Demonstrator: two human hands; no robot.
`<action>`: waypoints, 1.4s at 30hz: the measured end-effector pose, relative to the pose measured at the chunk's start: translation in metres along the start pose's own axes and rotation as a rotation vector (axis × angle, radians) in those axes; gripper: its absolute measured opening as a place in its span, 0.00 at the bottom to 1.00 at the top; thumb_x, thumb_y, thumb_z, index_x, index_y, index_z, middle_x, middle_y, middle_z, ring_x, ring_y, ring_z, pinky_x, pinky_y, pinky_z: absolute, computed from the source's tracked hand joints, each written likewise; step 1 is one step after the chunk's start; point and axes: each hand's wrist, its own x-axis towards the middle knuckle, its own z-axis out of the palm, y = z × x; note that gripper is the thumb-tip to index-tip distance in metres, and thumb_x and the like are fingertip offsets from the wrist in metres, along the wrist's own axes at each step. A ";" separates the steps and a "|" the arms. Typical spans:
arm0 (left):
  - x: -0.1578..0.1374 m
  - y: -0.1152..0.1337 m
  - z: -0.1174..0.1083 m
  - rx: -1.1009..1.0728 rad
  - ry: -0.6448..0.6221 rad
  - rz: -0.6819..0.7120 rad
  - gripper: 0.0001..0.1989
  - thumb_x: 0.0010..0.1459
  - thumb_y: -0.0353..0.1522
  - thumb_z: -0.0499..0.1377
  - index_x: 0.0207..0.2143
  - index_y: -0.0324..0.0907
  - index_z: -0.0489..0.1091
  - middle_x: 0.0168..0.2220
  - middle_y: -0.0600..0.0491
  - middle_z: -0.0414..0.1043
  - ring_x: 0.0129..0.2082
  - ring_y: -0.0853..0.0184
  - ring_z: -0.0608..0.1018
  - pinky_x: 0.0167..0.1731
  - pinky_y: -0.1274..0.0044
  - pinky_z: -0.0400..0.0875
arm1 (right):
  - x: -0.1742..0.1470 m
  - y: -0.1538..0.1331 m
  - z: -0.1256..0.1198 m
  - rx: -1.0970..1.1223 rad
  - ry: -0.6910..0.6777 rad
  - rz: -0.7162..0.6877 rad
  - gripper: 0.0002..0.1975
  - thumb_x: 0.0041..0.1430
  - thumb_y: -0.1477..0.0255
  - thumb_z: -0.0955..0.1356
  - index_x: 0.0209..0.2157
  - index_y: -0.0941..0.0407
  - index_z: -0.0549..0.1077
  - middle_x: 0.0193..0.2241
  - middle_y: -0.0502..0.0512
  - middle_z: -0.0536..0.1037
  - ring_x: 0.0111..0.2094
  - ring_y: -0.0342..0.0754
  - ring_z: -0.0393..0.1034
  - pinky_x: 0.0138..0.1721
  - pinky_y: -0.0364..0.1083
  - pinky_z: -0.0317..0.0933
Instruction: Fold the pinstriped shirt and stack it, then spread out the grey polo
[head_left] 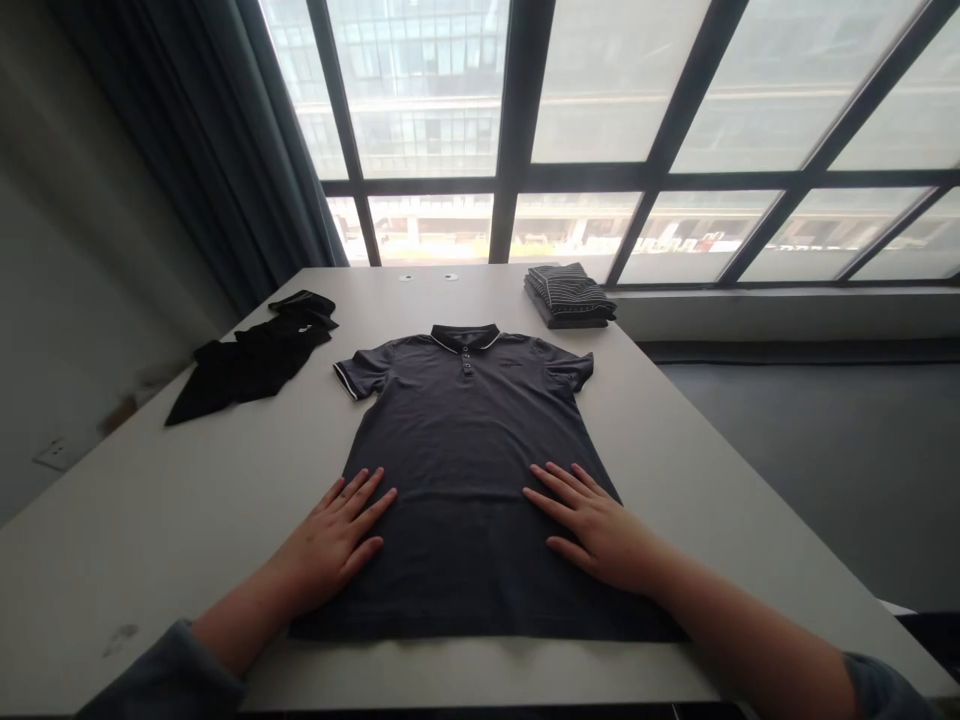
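A dark grey polo shirt (465,440) lies spread flat, front side up, with its collar at the far end and its hem toward me. Its collar is black with a thin white line, and white piping edges the left sleeve. On the lower left side of the shirt rests my left hand (337,535), palm down, fingers stretched out. My right hand (589,525) lies flat on the lower right side with its fingers spread. Neither hand grips the fabric.
The shirt is on a white table (202,500). Black clothing (255,360) lies loosely at the far left. A folded stack of clothes (570,297), striped on top, sits at the far right. Beyond stand large windows and a dark curtain (217,130).
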 end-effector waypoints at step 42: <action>0.159 -0.153 -0.021 -0.006 0.242 -0.626 0.29 0.73 0.48 0.43 0.66 0.50 0.71 0.74 0.43 0.60 0.72 0.47 0.64 0.70 0.51 0.58 | 0.130 0.191 -0.057 -0.186 0.348 0.561 0.28 0.71 0.65 0.60 0.69 0.52 0.71 0.70 0.60 0.68 0.70 0.59 0.61 0.72 0.60 0.53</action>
